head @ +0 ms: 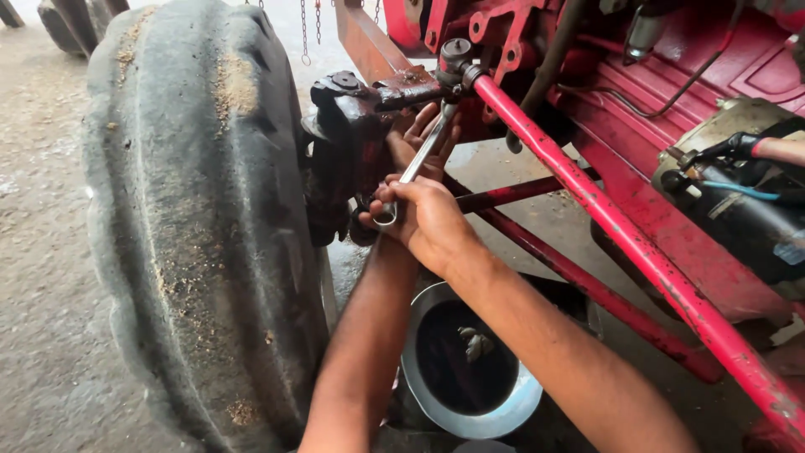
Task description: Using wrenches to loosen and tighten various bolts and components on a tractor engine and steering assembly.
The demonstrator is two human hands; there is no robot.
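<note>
Gripping the lower ring end of a silver combination spanner [417, 159], the right hand [428, 220] was seen closed in a fist around the tool, knuckles turned up toward the camera and the wrist bent slightly inward. The spanner was held at a slant, its upper end set up against the nut beneath the ball joint [457, 55] where the red tie rod [620, 226] met the dark steering knuckle [352, 143]; a grip that far down the shank was probably chosen for leverage. The left hand [423, 138] was reached in behind the spanner, fingers spread and curled up near the underside of the joint, apparently to steady the head of the tool or the fastener; whether anything was actually pinched there could not be told, since the spanner and the knuckle hid the fingertips. Both forearms were brought in from below, close together and nearly crossing at the wrists, the left one running alongside the worn, dusty front tyre [193, 226]. Directly under the arms a round metal pan [503, 403] holding dark oil was set on the concrete floor [42, 252], well placed to catch drips. A thinner red rod [511, 195] was passed behind the right hand.
</note>
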